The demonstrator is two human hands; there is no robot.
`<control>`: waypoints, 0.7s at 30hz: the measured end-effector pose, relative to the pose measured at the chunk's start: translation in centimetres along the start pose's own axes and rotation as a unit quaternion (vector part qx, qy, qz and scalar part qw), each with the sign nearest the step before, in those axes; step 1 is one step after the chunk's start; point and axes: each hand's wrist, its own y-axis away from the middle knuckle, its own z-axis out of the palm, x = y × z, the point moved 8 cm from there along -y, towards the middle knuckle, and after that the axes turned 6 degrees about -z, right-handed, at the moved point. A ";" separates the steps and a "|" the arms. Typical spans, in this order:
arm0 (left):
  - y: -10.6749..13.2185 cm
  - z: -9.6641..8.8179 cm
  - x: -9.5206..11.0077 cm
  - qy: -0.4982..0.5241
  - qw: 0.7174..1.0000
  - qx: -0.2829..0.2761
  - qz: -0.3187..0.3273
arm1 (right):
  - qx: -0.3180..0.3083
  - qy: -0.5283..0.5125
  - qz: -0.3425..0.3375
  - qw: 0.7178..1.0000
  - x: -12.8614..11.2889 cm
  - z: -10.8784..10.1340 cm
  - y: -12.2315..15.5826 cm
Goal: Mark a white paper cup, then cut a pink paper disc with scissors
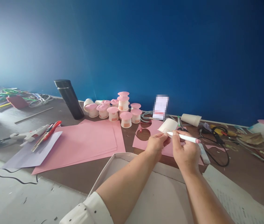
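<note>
Your left hand (156, 143) gripped a tilted paper cup (168, 125) just beyond your right hand (186, 153), which pinched a pen (185, 137) lying left-right, tip at the cup.

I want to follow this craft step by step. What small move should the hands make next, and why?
Probably bring the pen tip onto the side of the paper cup and begin to mark it. The left hand holds the cup tilted, and the right hand holds the pen with its tip right at the cup's wall; contact cannot be told.
</note>
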 end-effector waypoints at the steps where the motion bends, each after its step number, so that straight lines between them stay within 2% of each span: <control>1: 0.0 -0.1 0.0 0.002 1.000 0.003 0.001 | 0.002 0.002 0.000 1.000 0.0 0.0 0.0; 11: -0.1 -0.2 0.2 0.006 1.000 0.005 -0.003 | -0.009 0.005 0.011 1.000 0.4 0.1 0.0; 18: 0.1 -0.2 0.3 0.005 1.000 0.014 -0.002 | 0.043 -0.009 -0.021 0.999 0.1 -0.7 -0.1; 21: 0.1 -0.1 0.3 -0.005 1.000 0.010 0.001 | 0.044 -0.014 -0.028 0.999 0.1 -0.6 -0.1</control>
